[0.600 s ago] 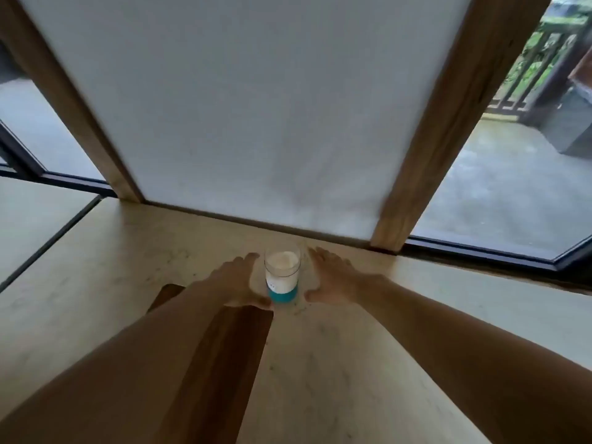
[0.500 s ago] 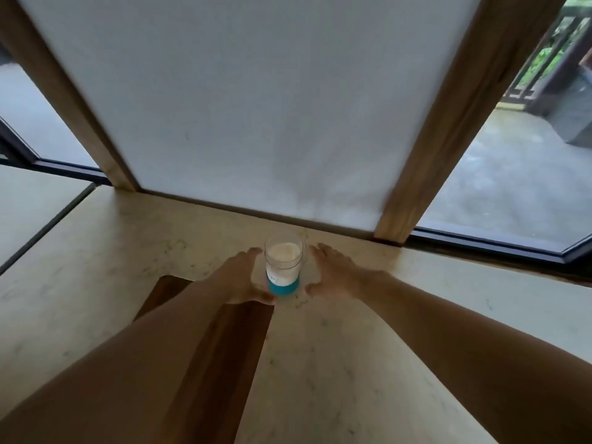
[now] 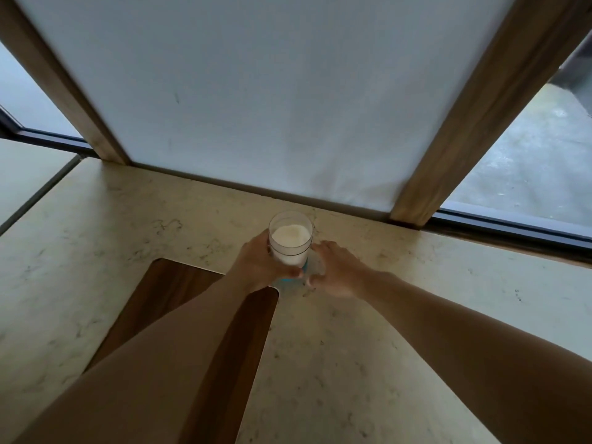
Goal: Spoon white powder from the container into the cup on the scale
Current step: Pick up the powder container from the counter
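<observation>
A clear container point(image 3: 290, 241) of white powder point(image 3: 291, 235) is gripped by the left hand point(image 3: 260, 265) near the counter's point(image 3: 352, 347) back edge; the right hand point(image 3: 336, 273) is cupped loosely beside it. A wooden board point(image 3: 179, 283) lies under the left forearm, below a white panel point(image 3: 272, 91).

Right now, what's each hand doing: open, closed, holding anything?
Left hand: closed around the clear container of white powder.
Right hand: open, beside the container; whether it touches cannot be told.
</observation>
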A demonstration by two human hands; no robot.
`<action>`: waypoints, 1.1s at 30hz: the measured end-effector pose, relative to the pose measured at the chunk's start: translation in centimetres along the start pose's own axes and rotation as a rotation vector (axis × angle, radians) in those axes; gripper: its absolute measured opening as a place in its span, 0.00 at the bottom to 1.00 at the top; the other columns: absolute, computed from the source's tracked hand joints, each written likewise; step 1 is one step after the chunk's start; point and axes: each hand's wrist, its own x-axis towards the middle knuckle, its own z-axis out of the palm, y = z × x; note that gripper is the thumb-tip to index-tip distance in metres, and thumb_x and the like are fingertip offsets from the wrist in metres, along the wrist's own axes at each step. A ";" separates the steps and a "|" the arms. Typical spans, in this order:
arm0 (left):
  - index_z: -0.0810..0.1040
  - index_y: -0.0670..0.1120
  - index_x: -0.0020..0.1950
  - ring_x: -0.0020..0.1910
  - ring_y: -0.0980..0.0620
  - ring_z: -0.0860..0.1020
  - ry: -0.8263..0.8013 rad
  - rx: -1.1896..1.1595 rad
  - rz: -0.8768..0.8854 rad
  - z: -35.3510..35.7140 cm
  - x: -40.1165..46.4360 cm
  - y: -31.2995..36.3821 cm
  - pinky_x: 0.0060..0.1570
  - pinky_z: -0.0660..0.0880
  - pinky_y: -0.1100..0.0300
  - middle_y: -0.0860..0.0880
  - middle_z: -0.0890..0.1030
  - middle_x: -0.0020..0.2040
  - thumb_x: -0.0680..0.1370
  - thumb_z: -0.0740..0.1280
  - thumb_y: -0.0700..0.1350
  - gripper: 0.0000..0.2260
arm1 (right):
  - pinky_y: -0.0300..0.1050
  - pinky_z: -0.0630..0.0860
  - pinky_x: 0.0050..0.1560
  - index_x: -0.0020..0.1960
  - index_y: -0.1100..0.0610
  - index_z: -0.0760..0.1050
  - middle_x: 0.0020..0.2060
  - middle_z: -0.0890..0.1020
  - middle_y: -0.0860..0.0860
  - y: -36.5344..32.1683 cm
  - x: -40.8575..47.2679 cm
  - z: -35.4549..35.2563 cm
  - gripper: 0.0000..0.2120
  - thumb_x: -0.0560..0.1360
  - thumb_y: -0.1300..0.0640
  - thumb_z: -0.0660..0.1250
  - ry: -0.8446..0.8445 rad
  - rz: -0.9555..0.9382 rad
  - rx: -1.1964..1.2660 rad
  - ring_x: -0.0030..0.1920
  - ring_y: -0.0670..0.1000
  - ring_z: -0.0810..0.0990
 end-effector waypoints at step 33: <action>0.69 0.53 0.68 0.56 0.54 0.77 0.141 0.149 0.201 -2.0 -11.8 5.7 0.55 0.76 0.60 0.58 0.77 0.57 0.62 0.82 0.55 0.38 | 0.60 0.57 0.75 0.79 0.52 0.52 0.79 0.56 0.55 -3.6 -13.6 -1.5 0.38 0.76 0.51 0.68 0.081 0.075 0.044 0.77 0.58 0.54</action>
